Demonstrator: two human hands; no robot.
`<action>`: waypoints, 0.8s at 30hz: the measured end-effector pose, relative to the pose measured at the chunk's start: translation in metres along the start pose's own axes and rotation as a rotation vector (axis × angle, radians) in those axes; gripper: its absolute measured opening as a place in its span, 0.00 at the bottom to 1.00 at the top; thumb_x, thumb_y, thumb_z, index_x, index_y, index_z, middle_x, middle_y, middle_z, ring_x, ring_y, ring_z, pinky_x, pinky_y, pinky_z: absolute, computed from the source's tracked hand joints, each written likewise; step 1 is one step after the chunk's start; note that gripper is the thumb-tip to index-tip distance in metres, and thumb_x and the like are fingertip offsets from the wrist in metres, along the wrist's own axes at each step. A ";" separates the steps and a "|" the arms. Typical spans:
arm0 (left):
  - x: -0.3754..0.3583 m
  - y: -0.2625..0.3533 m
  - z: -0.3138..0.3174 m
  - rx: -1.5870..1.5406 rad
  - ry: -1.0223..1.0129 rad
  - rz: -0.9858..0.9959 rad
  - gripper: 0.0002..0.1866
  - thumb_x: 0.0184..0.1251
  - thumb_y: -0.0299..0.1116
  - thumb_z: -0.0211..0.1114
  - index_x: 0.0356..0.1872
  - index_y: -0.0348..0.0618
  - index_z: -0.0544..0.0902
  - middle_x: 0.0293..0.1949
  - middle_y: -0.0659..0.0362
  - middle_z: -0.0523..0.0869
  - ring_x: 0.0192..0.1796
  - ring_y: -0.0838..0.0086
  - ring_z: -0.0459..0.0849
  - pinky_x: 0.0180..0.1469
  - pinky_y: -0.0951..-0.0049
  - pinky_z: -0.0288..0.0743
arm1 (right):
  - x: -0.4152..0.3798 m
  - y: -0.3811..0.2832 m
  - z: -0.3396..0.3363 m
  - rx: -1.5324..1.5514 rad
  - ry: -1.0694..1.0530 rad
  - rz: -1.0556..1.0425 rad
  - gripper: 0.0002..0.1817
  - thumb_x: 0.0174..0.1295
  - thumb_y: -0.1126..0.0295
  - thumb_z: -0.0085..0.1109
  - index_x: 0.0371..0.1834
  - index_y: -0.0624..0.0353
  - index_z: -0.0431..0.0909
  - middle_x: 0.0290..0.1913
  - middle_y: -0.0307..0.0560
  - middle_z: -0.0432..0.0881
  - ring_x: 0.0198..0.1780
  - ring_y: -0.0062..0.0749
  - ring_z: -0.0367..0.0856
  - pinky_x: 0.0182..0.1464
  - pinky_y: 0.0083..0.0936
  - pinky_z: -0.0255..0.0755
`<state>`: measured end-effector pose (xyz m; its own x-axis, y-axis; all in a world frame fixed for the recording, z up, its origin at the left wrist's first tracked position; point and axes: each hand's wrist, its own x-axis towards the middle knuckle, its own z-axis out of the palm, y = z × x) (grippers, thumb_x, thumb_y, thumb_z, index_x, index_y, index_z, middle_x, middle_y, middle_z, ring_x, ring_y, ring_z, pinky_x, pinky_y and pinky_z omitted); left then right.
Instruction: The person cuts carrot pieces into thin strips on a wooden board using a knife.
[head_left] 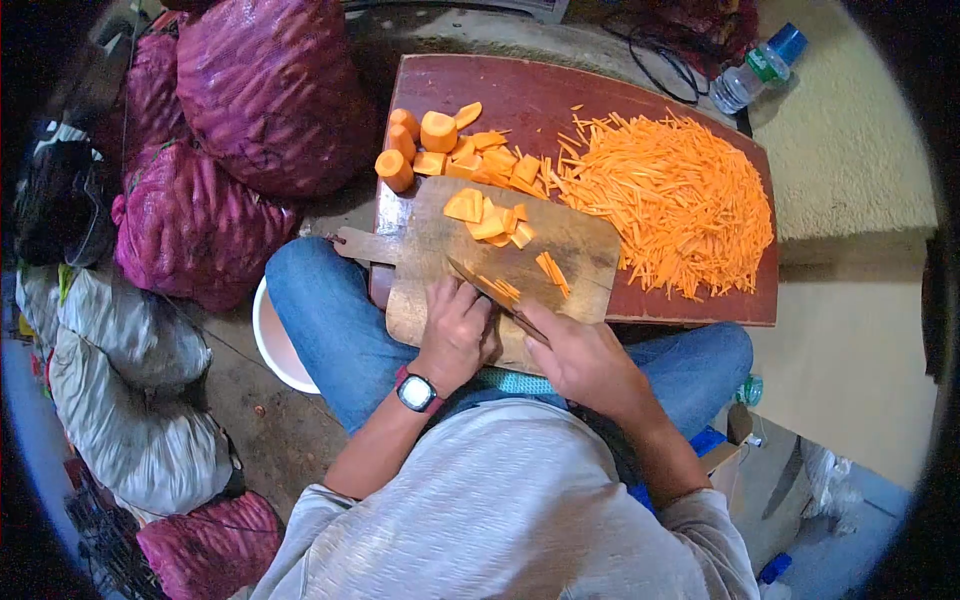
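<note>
My right hand (583, 362) grips a knife (497, 297) by its handle, the blade slanting up and left over a wooden cutting board (410, 300). Curled close beside the blade, my left hand (455, 330) presses down on the board; whatever lies under its fingers is hidden. Thin carrot strips (506, 289) lie along the blade's far side, with a few more carrot sticks (553, 274) to the right. Flat carrot slices (490, 218) sit near the board's far edge.
The board rests on a dark red table (540, 85). A large heap of shredded carrot (670, 205) covers its right side; carrot chunks (395, 171) stand at the left. A water bottle (758, 72) is at back right. Pink mesh sacks (270, 90) and a white basin (275, 340) are left.
</note>
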<state>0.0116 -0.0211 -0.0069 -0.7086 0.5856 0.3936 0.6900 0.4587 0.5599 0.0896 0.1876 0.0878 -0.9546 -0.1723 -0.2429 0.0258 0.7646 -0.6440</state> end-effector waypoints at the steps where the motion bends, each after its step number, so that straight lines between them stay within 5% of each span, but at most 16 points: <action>1: 0.000 0.001 0.001 0.005 0.031 0.003 0.17 0.49 0.23 0.75 0.44 0.34 0.89 0.48 0.48 0.84 0.53 0.49 0.79 0.60 0.49 0.73 | 0.001 -0.001 -0.003 0.028 -0.009 0.006 0.25 0.77 0.65 0.63 0.75 0.57 0.75 0.54 0.68 0.91 0.53 0.67 0.91 0.56 0.57 0.85; 6: -0.004 -0.004 0.005 -0.011 0.050 -0.031 0.15 0.51 0.23 0.74 0.42 0.34 0.88 0.45 0.49 0.84 0.50 0.50 0.80 0.58 0.49 0.74 | -0.016 -0.007 -0.018 0.029 -0.104 0.112 0.25 0.78 0.65 0.64 0.75 0.59 0.76 0.53 0.69 0.91 0.55 0.67 0.90 0.56 0.57 0.85; 8: -0.004 -0.006 0.006 -0.012 0.038 -0.027 0.14 0.51 0.23 0.75 0.41 0.35 0.88 0.43 0.49 0.83 0.50 0.50 0.80 0.57 0.49 0.73 | -0.015 -0.003 -0.006 -0.076 -0.048 0.011 0.22 0.80 0.65 0.60 0.72 0.59 0.70 0.44 0.68 0.90 0.49 0.70 0.91 0.48 0.62 0.85; 12: -0.001 -0.004 0.008 -0.015 0.080 -0.008 0.12 0.51 0.22 0.74 0.39 0.36 0.88 0.41 0.49 0.82 0.49 0.50 0.81 0.56 0.49 0.73 | 0.003 0.000 0.002 0.024 0.054 -0.108 0.21 0.79 0.66 0.60 0.70 0.61 0.73 0.44 0.69 0.90 0.51 0.68 0.91 0.47 0.58 0.87; 14: 0.000 -0.005 0.007 -0.025 0.089 -0.003 0.12 0.51 0.22 0.74 0.39 0.35 0.87 0.42 0.48 0.82 0.49 0.49 0.81 0.56 0.49 0.73 | 0.003 -0.004 -0.005 0.070 0.011 -0.021 0.24 0.76 0.67 0.64 0.73 0.59 0.77 0.55 0.69 0.90 0.55 0.67 0.90 0.55 0.57 0.85; 24: 0.004 0.000 0.004 -0.026 0.101 -0.036 0.09 0.58 0.22 0.74 0.41 0.35 0.89 0.40 0.49 0.83 0.47 0.51 0.80 0.54 0.52 0.73 | 0.006 -0.002 -0.003 0.121 -0.032 0.022 0.22 0.77 0.69 0.61 0.72 0.58 0.77 0.53 0.69 0.89 0.53 0.70 0.90 0.52 0.57 0.85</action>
<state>0.0095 -0.0165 -0.0087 -0.7453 0.4979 0.4434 0.6604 0.4602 0.5933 0.0832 0.1867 0.0903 -0.9434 -0.1776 -0.2800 0.0843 0.6882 -0.7206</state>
